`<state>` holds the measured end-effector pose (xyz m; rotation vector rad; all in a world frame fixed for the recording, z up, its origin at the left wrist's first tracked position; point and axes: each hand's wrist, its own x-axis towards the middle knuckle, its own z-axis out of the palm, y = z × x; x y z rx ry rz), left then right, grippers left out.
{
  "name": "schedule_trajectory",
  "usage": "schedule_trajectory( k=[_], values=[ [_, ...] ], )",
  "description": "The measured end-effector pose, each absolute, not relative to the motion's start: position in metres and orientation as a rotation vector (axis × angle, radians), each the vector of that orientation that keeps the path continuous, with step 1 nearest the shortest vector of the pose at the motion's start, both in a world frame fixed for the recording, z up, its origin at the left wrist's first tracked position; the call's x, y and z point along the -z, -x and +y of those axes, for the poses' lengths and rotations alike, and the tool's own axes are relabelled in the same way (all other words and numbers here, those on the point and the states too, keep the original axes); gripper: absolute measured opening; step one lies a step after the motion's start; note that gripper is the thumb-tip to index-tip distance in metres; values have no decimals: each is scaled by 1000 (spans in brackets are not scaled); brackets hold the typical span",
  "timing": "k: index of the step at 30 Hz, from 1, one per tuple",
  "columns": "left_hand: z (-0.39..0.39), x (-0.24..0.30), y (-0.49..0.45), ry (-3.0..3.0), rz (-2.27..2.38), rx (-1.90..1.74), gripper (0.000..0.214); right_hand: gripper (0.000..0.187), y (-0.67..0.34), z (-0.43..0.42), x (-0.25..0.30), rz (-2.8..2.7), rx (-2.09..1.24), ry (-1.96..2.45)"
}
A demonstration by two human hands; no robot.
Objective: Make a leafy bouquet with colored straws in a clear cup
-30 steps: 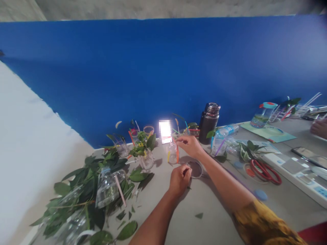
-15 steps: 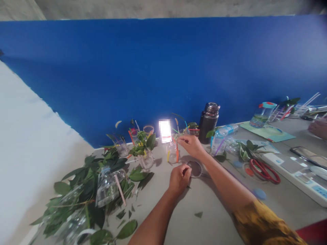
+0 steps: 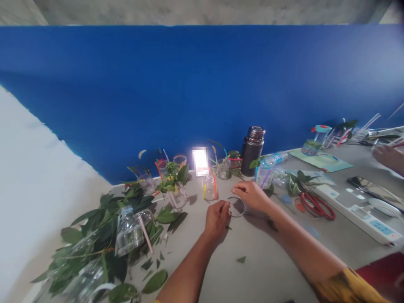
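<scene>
My left hand (image 3: 217, 219) rests at the left edge of a thin transparent ring (image 3: 236, 207) lying low over the grey table (image 3: 261, 261), its fingers curled against the rim. My right hand (image 3: 251, 196) reaches over the ring's upper right side, fingertips close to the left hand's. Whether it pinches the rim is hidden. Just beyond both hands stands a glass jar with orange and yellow straws (image 3: 210, 188). Behind it, to the left, a glass jar with green sprigs (image 3: 176, 195) stands.
Cut leaves and a plastic bottle (image 3: 128, 233) lie heaped at left. A dark steel flask (image 3: 252, 151), red-handled scissors (image 3: 317, 206), a power strip (image 3: 356, 208) and a phone (image 3: 369, 189) lie right. Another person's hand (image 3: 389, 156) shows at far right. A blue wall stands behind.
My right hand has moved from beside the straw jar, rightward and down, onto the ring's far side. The ring now shows as a thinner outline. The view has shifted slightly.
</scene>
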<state>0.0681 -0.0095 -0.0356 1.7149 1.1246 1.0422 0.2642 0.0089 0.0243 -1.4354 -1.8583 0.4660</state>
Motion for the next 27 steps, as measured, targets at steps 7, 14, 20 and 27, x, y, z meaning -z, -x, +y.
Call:
schedule_trajectory(
  k=[7,14,20,27],
  values=[
    [-8,34,-65,-1660,1219,-1085,40,32,-325,-37,-21,-1887,-409,1842],
    [-11,28,-57,-1712,1287,-1108,36,16,-316,-54,-24,-2031,-476,1967],
    [-29,8,-70,-1836,1079,-1031,37,22,-292,-63,-16,-2145,-381,2010],
    [-83,-63,-76,-1887,803,-829,39,25,-331,-85,20,-2118,-103,2135]
  ],
)
